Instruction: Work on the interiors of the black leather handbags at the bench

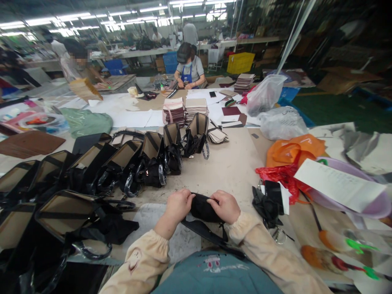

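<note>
Between my hands is a piece of black fabric, apparently part of a bag, with a black strap hanging below it toward my apron. My left hand pinches its left upper edge with closed fingers. On the other side, my right hand is closed on the right upper edge, thumb on top. The fabric is held just above the table near my body. Its underside and the fingertips behind it are hidden.
Rows of black bags with beige panels fill the left side. Stacked panels stand farther back. At right are black pieces, a purple basin, an orange bag and brushes. A person works opposite.
</note>
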`<state>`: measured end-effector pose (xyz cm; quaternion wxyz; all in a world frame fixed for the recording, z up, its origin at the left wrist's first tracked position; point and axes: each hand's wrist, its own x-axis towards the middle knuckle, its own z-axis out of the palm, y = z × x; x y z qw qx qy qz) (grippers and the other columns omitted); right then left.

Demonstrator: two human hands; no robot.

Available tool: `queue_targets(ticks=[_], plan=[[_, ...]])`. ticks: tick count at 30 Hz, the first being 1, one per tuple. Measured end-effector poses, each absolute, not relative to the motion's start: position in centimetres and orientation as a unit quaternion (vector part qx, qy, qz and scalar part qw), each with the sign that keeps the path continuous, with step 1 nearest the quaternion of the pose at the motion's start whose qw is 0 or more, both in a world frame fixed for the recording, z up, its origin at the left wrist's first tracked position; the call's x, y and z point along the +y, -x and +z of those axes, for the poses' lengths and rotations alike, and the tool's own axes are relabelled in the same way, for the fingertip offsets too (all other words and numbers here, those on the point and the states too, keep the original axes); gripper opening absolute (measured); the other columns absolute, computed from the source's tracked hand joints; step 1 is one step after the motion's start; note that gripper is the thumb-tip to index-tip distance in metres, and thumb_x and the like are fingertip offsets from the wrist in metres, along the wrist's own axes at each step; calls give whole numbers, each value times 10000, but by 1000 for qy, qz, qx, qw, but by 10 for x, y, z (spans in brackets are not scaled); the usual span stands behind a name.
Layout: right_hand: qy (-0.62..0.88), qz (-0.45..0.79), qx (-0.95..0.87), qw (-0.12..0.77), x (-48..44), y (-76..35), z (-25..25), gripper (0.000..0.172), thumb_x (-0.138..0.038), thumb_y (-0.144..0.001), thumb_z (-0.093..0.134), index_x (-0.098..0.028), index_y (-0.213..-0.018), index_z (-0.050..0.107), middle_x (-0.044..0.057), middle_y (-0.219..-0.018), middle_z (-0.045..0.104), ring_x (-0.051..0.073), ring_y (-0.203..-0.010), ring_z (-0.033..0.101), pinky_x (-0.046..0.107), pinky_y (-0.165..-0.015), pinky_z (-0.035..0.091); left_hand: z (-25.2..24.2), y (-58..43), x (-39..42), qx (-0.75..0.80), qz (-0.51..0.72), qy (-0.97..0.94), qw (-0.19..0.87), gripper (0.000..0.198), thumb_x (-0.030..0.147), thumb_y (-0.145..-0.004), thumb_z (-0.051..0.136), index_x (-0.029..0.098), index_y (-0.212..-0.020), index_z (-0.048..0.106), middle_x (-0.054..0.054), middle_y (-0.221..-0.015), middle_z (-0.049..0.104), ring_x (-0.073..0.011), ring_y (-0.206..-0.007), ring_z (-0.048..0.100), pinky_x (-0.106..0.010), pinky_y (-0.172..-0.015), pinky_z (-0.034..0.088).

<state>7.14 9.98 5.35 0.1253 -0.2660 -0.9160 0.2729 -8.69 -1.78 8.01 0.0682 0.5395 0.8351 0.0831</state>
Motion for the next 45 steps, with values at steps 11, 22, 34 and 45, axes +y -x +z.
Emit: queue_targets(ticks=[11, 22, 34, 45], plan=[[262, 263, -921, 113, 103, -71, 51, 241, -327, -841, 484, -198, -681, 610, 20, -702, 565, 144, -720, 517, 237, -664, 362, 82, 85, -10, 850, 79, -516, 74, 256, 335, -842, 423, 183, -723, 591, -44, -762, 634, -163, -721, 583, -253, -601, 360], [259, 180, -945, 87, 92, -59, 58, 346, -421, -873, 430, -212, -666, 611, 34, -687, 588, 150, -693, 527, 257, -594, 313, 77, 84, -13, 845, 82, -526, 56, 252, 328, -849, 412, 183, -709, 563, -43, -757, 625, -165, -706, 575, -258, -588, 345], [226, 162, -956, 97, 85, -36, 55, 350, -381, -895, 398, -200, -674, 601, 35, -707, 594, 141, -678, 528, 256, -581, 309, 73, 84, -21, 828, 117, -546, 48, 272, 308, -877, 369, 189, -694, 531, -31, -735, 600, -147, -689, 552, -249, -599, 340], [214, 176, -959, 63, 105, -64, 52, 347, -390, -897, 395, -198, -702, 608, 28, -718, 608, 145, -713, 553, 245, -626, 346, 74, 85, -17, 840, 102, -529, 57, 251, 315, -874, 371, 191, -715, 520, -24, -755, 610, -149, -701, 557, -254, -596, 314]])
